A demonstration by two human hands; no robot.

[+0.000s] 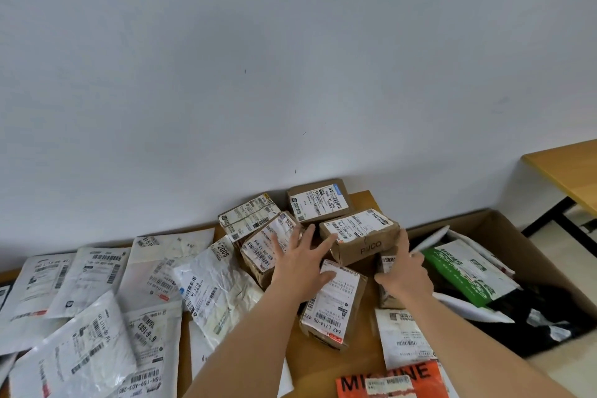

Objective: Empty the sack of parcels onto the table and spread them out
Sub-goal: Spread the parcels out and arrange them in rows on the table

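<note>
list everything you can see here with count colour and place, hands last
cardboard boxes: six or so, brown with white labels, clustered mid-table by the wall
white mailer bags: about ten, overlapping, spread over the table's left side
orange mailer: one, black lettering, bottom edge
table: one, wooden, under the parcels
large carton: one, brown, open, right of the table, holding green, white and black bags
second table: one, wooden, far right
wall: white, behind
left hand: fingers spread over the boxes
right hand: open, touching a box
</note>
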